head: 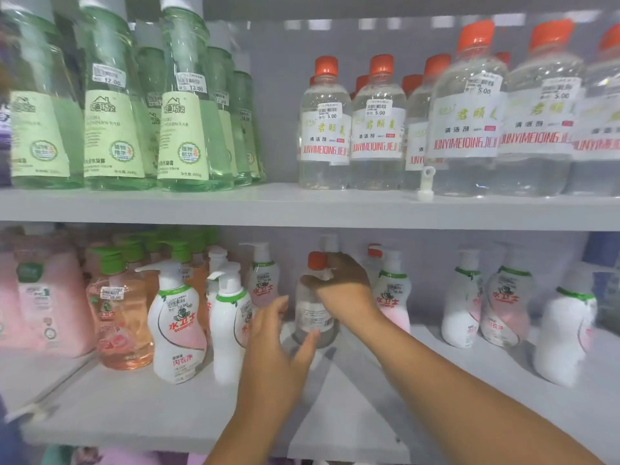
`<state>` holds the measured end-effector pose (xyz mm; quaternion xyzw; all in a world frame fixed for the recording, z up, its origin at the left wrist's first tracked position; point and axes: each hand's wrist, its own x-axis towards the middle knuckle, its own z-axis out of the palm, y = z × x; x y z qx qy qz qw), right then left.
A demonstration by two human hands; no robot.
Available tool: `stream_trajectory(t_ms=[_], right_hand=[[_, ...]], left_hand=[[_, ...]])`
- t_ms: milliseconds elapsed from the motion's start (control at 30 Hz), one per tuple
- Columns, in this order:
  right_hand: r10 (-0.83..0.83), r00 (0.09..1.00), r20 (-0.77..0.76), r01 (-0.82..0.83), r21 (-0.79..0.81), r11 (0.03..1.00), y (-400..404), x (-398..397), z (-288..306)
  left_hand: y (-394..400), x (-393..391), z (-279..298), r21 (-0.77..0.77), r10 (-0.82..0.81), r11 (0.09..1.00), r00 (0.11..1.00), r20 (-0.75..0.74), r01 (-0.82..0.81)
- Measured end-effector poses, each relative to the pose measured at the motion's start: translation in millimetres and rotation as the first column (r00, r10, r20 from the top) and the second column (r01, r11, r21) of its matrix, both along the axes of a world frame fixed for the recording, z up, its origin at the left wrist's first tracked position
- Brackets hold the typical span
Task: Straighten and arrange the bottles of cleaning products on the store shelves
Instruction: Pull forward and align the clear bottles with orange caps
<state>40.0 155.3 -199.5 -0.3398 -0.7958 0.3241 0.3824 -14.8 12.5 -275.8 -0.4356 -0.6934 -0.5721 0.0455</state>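
A clear bottle with an orange cap (310, 307) stands upright on the lower shelf (335, 414), among white pump bottles. My right hand (339, 283) grips its neck and shoulder from the right, just below the cap. My left hand (281, 333) reaches in from below with fingers spread; the thumb touches the bottle's lower part and the fingers lie toward a white pump bottle (231, 323) on its left. More clear orange-capped bottles (375, 129) stand in rows on the upper shelf.
Tall green bottles (186, 122) fill the upper shelf's left. On the lower shelf stand an orange bottle (122, 317), pink packs (50, 297) and white pump bottles (503, 303). A small white clip (426, 182) sits on the upper shelf's edge.
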Motion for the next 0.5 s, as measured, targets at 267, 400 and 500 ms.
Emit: stream_trajectory(t_ms=[267,400,500], right_hand=[[0.125,0.984,-0.125,-0.138,-0.102,0.985,-7,87,-21],[-0.165,0.933,-0.319,0.140,-0.102,0.985,24,131,-32],[-0.127,0.982,-0.139,0.094,-0.221,0.971,49,129,-50]], left_hand=[[32,19,-8,-0.084,-0.206,0.972,0.968,0.146,0.219],[20,16,-12,-0.039,-0.238,0.967,0.951,0.199,0.250],[15,10,-15,-0.010,-0.229,0.971,0.938,0.262,0.240]])
